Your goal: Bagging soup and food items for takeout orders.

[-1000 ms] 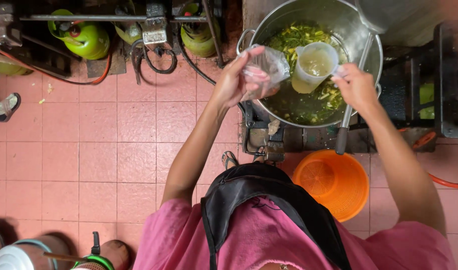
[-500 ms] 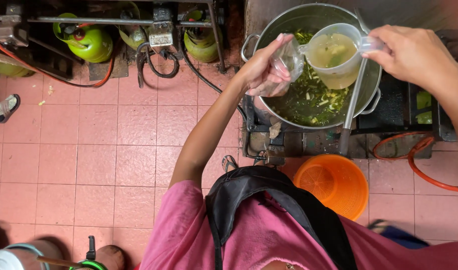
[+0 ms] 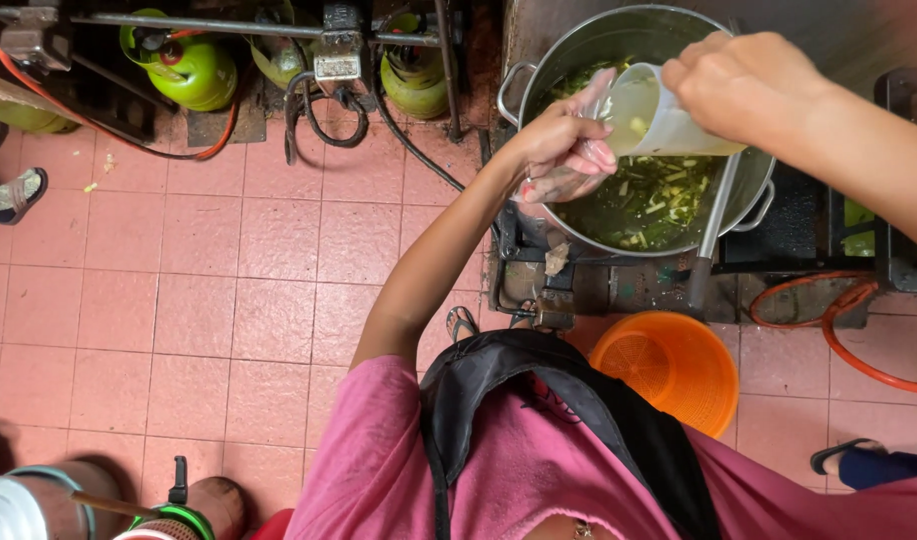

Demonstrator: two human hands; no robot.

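Soup in a big steel pot (image 3: 539, 75), greens floating on dark broth, seated on a burner against the wall. Over it, a white plastic jug (image 3: 651, 118) tipped toward a clear plastic bag (image 3: 577, 150) held just beside its lip.

Jug: stiff, light in itself, likely heavier with hot liquid inside — best taken around the body or handle, as now. Bag: thin, limp, probably slippery once wet, with no shape of its own; needs pinching at the mouth to stay open, and likely sags as it fills.

Right hand (image 3: 744, 85) closed around the jug from above, fingers wrapped over the far side, tilting it down. Left hand (image 3: 564, 145) bunched on the bag's upper edge, fingers curled and gripping plastic, wrist over the pot rim.

Long ladle handle (image 3: 714, 230) leaning out of the pot. Below — an orange bucket (image 3: 669, 365) on the pink tiled floor (image 3: 229, 300). 3 green gas cylinders (image 3: 184, 65) further left, hoses trailing.
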